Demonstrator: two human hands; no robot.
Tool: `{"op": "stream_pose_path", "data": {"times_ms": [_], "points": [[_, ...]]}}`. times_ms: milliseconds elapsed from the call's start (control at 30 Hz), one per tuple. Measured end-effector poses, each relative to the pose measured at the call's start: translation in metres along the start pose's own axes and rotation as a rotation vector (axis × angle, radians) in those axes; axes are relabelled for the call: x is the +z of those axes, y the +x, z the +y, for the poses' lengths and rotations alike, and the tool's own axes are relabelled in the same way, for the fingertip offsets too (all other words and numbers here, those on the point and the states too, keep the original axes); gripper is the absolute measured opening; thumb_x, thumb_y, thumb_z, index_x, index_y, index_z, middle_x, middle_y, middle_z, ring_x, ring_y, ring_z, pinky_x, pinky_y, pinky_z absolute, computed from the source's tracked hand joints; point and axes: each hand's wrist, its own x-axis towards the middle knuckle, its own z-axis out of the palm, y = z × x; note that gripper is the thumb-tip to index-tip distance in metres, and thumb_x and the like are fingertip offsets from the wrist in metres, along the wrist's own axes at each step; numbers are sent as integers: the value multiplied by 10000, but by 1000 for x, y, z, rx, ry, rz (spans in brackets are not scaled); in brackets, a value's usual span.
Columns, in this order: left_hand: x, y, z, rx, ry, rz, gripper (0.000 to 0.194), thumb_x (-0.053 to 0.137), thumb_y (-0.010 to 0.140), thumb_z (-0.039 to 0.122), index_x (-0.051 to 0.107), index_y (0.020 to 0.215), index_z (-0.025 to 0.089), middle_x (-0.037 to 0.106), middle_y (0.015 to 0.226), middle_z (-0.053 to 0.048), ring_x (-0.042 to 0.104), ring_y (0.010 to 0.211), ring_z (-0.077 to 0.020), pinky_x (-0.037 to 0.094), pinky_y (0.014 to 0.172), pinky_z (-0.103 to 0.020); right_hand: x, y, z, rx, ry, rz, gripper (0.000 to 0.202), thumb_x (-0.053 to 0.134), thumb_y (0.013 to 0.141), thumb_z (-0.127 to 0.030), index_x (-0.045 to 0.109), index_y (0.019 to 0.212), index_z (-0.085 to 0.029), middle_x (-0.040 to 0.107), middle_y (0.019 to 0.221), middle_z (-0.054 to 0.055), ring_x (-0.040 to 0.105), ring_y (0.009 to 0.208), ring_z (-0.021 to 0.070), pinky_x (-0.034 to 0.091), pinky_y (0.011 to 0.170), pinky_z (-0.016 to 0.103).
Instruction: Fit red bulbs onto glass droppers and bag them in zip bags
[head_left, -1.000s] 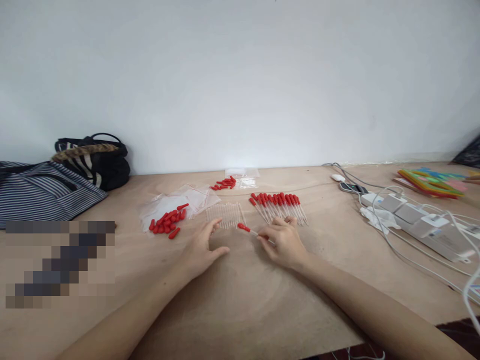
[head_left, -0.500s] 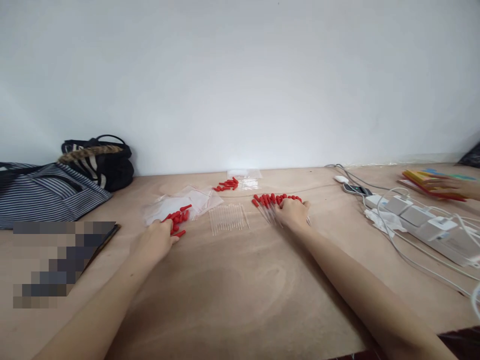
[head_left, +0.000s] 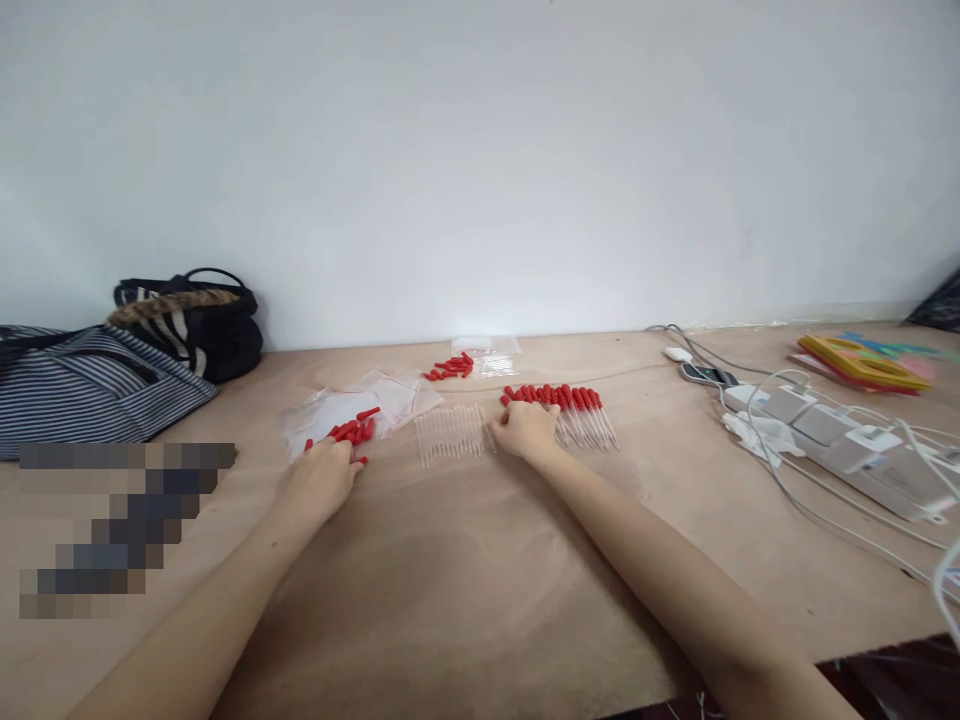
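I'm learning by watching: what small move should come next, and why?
Probably pinch one of the bare tubes with the right hand, since it is right beside them, while the left hand is at the loose red caps.

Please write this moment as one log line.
left hand: at loose red caps; right hand: at red-capped tubes; clear tubes: between hands

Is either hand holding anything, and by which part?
It can't be told: the left hand hides its fingertips at the loose red bulbs; the right hand covers some red-topped droppers.
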Motion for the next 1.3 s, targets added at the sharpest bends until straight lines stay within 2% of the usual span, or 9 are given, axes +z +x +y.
{"op": "stream_pose_path", "data": {"times_ms": [200, 367, 467, 567, 733, 933, 1033, 1167, 1300], "points": [[0, -4, 9, 70, 44, 110, 169, 443, 806, 204, 588, 766, 128, 630, 871, -151, 601, 833, -291, 448, 662, -350, 6, 7, -17, 17, -28, -41, 295, 423, 799, -305, 659, 832, -132, 662, 847, 146, 571, 874, 260, 225, 813, 426], [9, -15, 42, 370, -361, 277, 184, 419, 842, 268, 573, 850, 168, 658, 822, -60, 613, 767, -208, 450, 672, -301, 1, -2, -16, -19, -61, -16, 283, 421, 808, -258, 658, 831, -105, 652, 876, 176, 546, 909, 280, 220, 798, 418], [20, -22, 62, 544, -527, 244, 155, 428, 836, 260, 568, 839, 193, 655, 781, -26, 607, 707, -174, 456, 644, -275, -6, -21, -3, -113, -92, 24, 250, 419, 807, -202, 646, 811, -99, 645, 885, 177, 525, 912, 276, 232, 759, 391], [27, -27, 75, 620, -621, 228, 137, 452, 824, 241, 579, 839, 192, 643, 798, -31, 596, 742, -173, 461, 679, -282, -13, -45, 19, -311, -128, 85, 191, 446, 795, -182, 622, 778, -111, 645, 858, 152, 519, 872, 259, 238, 707, 362], [29, -25, 83, 609, -743, 146, 172, 517, 787, 250, 632, 902, 196, 631, 873, -42, 593, 796, -172, 459, 742, -294, -15, -65, 50, -413, 5, 24, 119, 512, 778, -201, 595, 699, -170, 632, 711, 40, 521, 788, 187, 226, 704, 328], [29, -21, 86, 566, -790, 109, 139, 504, 784, 234, 640, 777, 204, 630, 787, -15, 577, 711, -152, 451, 678, -275, -10, -61, 52, -390, 87, 27, 190, 598, 739, -380, 586, 767, -193, 613, 825, 30, 499, 842, 201, 229, 698, 314], [29, -23, 88, 526, -806, 130, 118, 490, 793, 238, 599, 773, 197, 626, 756, -3, 568, 702, -152, 444, 661, -273, -5, -61, 49, -394, 112, 28, 149, 584, 766, -344, 578, 744, -196, 603, 823, 24, 489, 851, 199, 224, 697, 315], [30, -27, 93, 440, -881, 98, 111, 476, 808, 265, 562, 825, 197, 611, 708, 18, 560, 630, -136, 441, 590, -250, -1, -69, 50, -413, 164, 110, 108, 533, 811, -247, 551, 730, -178, 605, 797, 24, 491, 822, 175, 219, 734, 328], [33, -28, 95, 435, -979, 76, 102, 502, 790, 255, 557, 853, 197, 643, 770, 6, 594, 700, -145, 469, 646, -262, 1, -79, 50, -458, 250, 173, 110, 475, 840, -204, 534, 750, -182, 618, 745, -2, 508, 767, 145, 212, 779, 329]]}}
